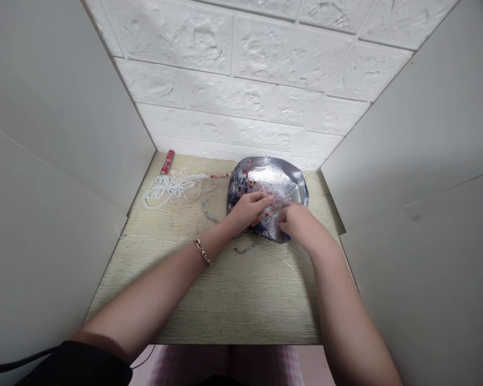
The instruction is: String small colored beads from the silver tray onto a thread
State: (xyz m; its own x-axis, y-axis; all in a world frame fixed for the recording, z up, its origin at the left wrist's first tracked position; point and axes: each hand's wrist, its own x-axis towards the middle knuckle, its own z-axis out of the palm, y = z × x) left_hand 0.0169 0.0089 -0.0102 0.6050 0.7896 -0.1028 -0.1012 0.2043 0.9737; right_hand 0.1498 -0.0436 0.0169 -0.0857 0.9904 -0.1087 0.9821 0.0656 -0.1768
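My left hand (250, 208) reaches over a silver-lined pouch (271, 170) that lies opened out on the table. Its thumb and fingers are pinched together above a heap of small pink, red and clear beads (270, 219). At the right side of the same heap, my right hand (297, 221) has its fingers curled in, the tips down at the beads. Whatever either hand pinches is too small to make out. A thin strand of red and pink beads (221, 175) runs from the pouch's left edge.
White bead strands (165, 188) lie at the back left beside a red patterned cylinder (168, 162). Short grey-green strands (210, 212) and loose clear threads (287, 260) rest on the wooden table (225, 300). Grey panels (418, 161) stand on both sides, a white brick-patterned wall (241, 96) behind.
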